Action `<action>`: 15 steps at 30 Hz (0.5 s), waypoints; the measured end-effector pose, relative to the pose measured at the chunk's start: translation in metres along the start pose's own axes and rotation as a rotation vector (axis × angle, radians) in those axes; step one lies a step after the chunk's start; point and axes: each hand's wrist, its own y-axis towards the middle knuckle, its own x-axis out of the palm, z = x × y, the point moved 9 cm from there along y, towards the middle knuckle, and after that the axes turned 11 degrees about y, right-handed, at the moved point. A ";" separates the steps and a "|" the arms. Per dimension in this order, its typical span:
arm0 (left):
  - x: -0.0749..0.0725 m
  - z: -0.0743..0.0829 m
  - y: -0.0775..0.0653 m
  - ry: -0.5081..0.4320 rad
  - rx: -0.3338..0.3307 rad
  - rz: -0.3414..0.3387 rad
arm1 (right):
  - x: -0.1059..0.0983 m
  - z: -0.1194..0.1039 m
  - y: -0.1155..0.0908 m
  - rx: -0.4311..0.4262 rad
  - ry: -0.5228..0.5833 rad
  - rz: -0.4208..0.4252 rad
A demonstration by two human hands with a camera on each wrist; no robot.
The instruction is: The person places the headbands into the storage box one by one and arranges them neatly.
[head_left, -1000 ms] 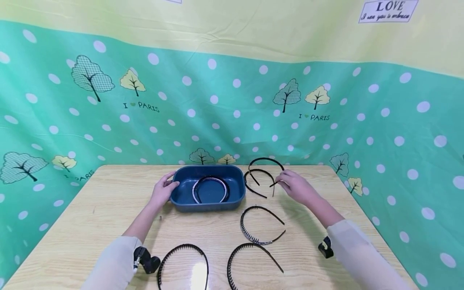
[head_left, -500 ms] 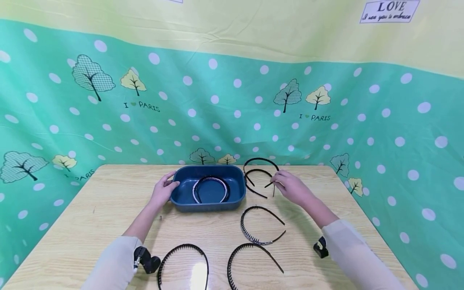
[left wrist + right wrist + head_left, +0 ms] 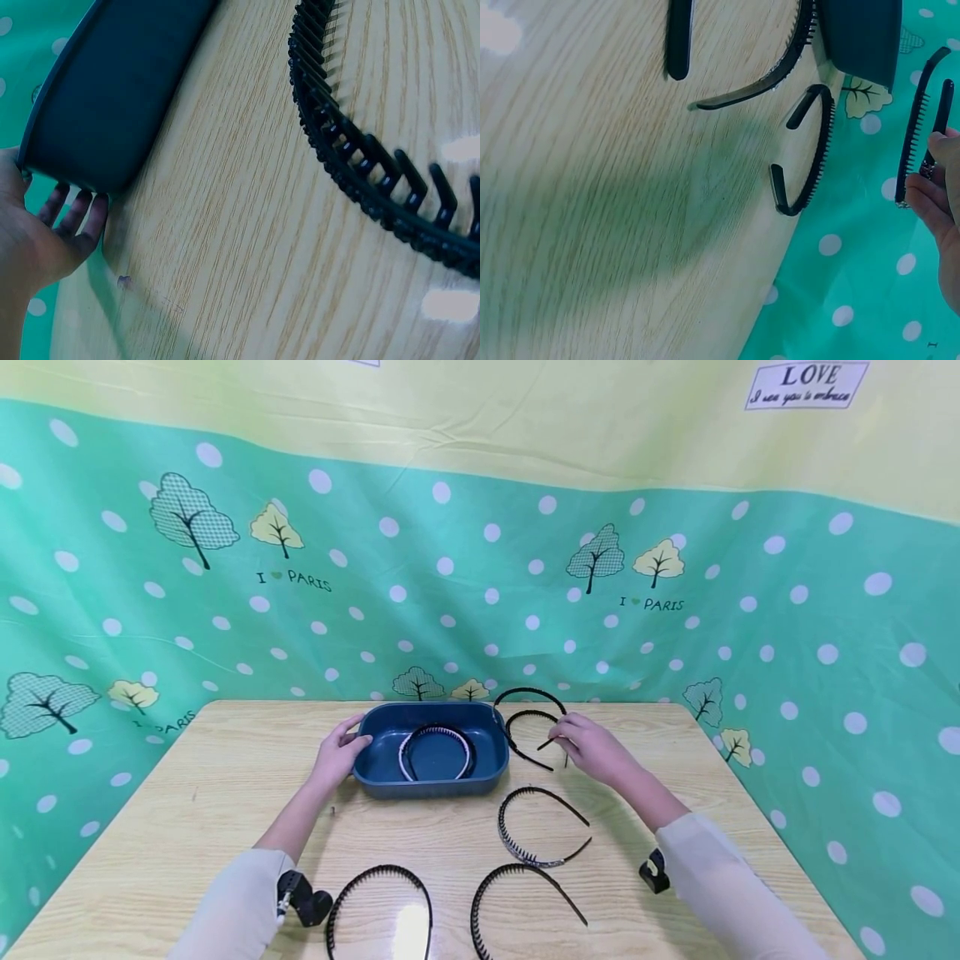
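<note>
From the head view I see the blue tub standing on the counter, a pale-edged headband and a dark headband lying inside it. The left hand grips its left end; the right hand has its grip pinching a raised headband near the tub's right end. From the left wrist, that grip's thumb is at the rim, fingers against the wall, the tub's inside hidden. From the right wrist, the raised headband is clear of the counter.
</note>
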 end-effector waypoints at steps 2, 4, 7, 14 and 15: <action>0.000 0.001 0.000 0.002 0.004 -0.001 | 0.001 -0.001 0.000 -0.003 -0.005 0.000; 0.000 0.001 0.000 -0.001 0.007 -0.002 | 0.003 -0.001 0.001 -0.004 -0.003 -0.001; 0.000 0.000 0.000 -0.007 0.007 -0.004 | 0.005 -0.002 0.002 -0.005 -0.002 -0.004; 0.000 -0.001 0.001 -0.020 0.000 -0.002 | 0.007 -0.005 0.003 -0.014 0.007 0.001; 0.000 -0.001 0.000 -0.022 -0.002 0.000 | 0.007 -0.006 0.003 -0.017 0.009 0.002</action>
